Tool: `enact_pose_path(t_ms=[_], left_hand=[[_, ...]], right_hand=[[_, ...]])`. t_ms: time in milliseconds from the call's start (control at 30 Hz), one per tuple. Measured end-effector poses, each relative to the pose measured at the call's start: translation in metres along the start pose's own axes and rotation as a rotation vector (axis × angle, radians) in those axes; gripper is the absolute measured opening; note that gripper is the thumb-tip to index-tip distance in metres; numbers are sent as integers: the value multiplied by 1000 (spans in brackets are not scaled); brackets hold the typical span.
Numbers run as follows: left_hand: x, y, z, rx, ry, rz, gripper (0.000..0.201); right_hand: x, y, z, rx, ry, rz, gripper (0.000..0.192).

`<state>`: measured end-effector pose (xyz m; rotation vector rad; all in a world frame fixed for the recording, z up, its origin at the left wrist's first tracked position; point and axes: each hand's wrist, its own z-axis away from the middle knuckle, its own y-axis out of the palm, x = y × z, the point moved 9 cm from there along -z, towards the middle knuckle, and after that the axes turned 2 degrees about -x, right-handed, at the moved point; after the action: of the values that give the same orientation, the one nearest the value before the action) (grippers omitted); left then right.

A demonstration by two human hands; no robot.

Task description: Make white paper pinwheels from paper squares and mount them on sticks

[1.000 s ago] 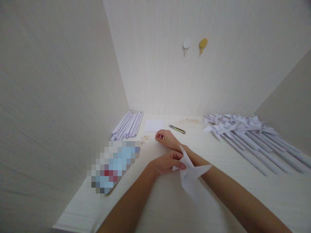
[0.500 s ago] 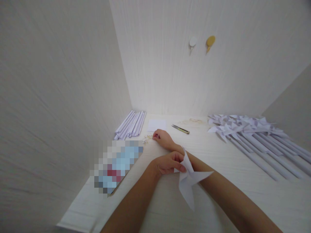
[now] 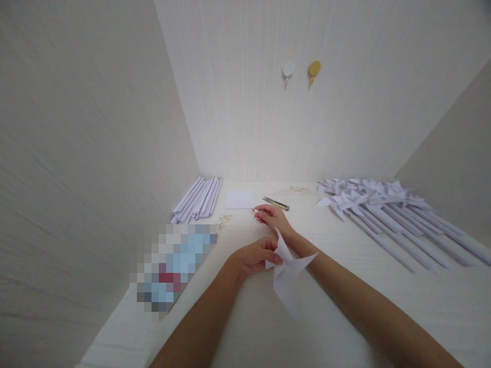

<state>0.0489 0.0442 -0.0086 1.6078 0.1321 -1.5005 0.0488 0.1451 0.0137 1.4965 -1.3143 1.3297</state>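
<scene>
My left hand (image 3: 255, 255) is closed in a pinch on a white paper pinwheel (image 3: 286, 268), whose pointed blades stick out to the right and down. Just beyond it, my right hand (image 3: 273, 218) has its thumb and forefinger pressed together on a tiny pale piece, too small to name. A small heap of white bits (image 3: 224, 220) lies to the left of that hand. Past the fingers are a flat white sheet of paper (image 3: 240, 198) and thread snips (image 3: 276, 203) with a yellow-green handle.
Rolled paper sticks (image 3: 197, 199) lie bundled at the back left. Several finished pinwheels on sticks (image 3: 383, 214) are piled on the right. A blurred-out blue object (image 3: 180, 268) rests at the left. Two hooks, one white (image 3: 288, 70) and one yellow (image 3: 314, 69), are on the back wall.
My right hand has moved right, away from the heap of white bits, with its fingers pinched. The left hand still holds the pinwheel. The whole view has shifted slightly.
</scene>
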Motion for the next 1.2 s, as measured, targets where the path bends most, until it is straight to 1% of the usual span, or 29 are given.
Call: enact_pose_path(t_ms=[100, 167, 200, 233, 367, 467, 533, 633, 700, 767, 867, 1000, 1200], left_hand=[[-1, -13, -1, -142, 27, 61, 22], [-6, -21, -3, -236, 76, 100, 22], [-9, -25, -3, -276, 109, 116, 22], [-12, -28, -4, -316, 146, 129, 22], [-27, -43, -2, -528, 310, 128, 19], [-37, -57, 7, -728, 428, 31, 15], [-40, -64, 13, -834, 472, -37, 13], [-42, -68, 19, -926, 495, -157, 11], [-44, -67, 21, -959, 495, -261, 10], [-44, -64, 22, -980, 483, -349, 12], [-44, -61, 23, -989, 469, -416, 14], [-45, -60, 24, -991, 467, -453, 16], [-46, -56, 22, -986, 462, -501, 17]], right_hand=[[-2, -24, 16, -72, 66, -233, 13], [-2, -39, 27, -88, 91, -310, 16], [0, -46, 32, -100, 90, -323, 17], [1, -56, 37, -140, 78, -326, 17], [6, -96, 58, -376, 49, -261, 22], [13, -110, 69, -470, 34, -186, 24], [19, -111, 74, -489, 17, -127, 25], [32, -104, 77, -469, -43, 4, 19], [44, -94, 79, -429, -138, 156, 14], [54, -80, 81, -386, -260, 360, 15], [56, -62, 85, -341, -371, 574, 19], [51, -54, 87, -311, -417, 640, 19], [52, -57, 88, -340, -427, 636, 17]])
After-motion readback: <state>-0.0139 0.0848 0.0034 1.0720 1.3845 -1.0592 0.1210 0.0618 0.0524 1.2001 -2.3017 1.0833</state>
